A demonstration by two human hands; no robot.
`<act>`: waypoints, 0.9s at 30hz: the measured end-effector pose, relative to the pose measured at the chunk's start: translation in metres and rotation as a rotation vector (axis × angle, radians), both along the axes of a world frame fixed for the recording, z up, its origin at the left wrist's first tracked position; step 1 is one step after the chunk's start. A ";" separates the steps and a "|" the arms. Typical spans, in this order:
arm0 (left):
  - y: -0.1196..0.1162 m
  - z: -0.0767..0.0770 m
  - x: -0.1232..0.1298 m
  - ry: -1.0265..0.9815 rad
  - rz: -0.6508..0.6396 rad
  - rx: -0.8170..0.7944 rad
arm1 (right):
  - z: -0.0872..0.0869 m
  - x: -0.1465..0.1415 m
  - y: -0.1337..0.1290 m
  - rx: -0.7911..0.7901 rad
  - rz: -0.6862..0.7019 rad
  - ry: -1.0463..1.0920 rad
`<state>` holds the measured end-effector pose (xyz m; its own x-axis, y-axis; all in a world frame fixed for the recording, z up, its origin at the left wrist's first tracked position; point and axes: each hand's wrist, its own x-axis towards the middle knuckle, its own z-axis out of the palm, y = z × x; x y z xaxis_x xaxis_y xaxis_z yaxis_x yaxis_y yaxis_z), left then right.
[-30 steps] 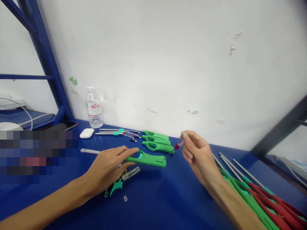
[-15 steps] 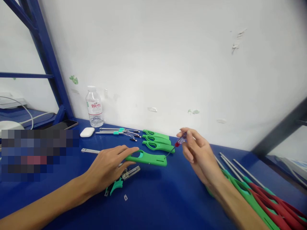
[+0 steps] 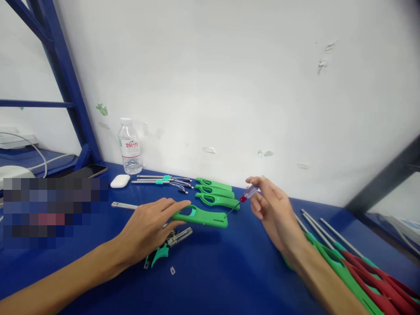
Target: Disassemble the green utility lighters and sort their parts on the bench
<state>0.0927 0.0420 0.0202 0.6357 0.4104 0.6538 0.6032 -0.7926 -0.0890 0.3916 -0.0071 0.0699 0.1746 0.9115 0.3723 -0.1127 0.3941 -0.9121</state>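
Note:
My left hand (image 3: 152, 223) pinches the trigger end of a green long-nosed lighter (image 3: 210, 218), whose metal tube (image 3: 124, 205) pokes out to the left. Between finger and thumb, my right hand (image 3: 271, 205) grips a screwdriver (image 3: 247, 193) by its clear and red handle. The screwdriver slants down to the left, its tip at a small hole near the lighter's right end. Below my left hand lie a turquoise trigger piece (image 3: 160, 253), a clear and metal part (image 3: 180, 236) and a small pale clip (image 3: 172, 271).
Several green casing halves (image 3: 218, 200) lie near the wall, beside metal tubes with wires (image 3: 151, 181). A water bottle (image 3: 130, 148), white case (image 3: 120, 181) and phone (image 3: 95, 170) stand or lie at the back left. Green and red lighters (image 3: 367, 280) lie at the right.
My right hand's fingers have shifted on the screwdriver handle, the index finger reaching further over its end. The lighter and my left hand stay almost still.

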 end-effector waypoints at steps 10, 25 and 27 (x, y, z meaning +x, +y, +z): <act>0.001 0.000 0.000 0.009 -0.007 -0.015 | 0.002 -0.003 0.001 -0.016 0.018 0.010; -0.001 0.000 -0.001 0.021 -0.012 -0.061 | 0.000 -0.005 0.000 -0.020 0.070 0.007; -0.001 0.000 0.000 0.014 -0.009 -0.063 | 0.001 -0.005 0.000 -0.024 0.085 0.002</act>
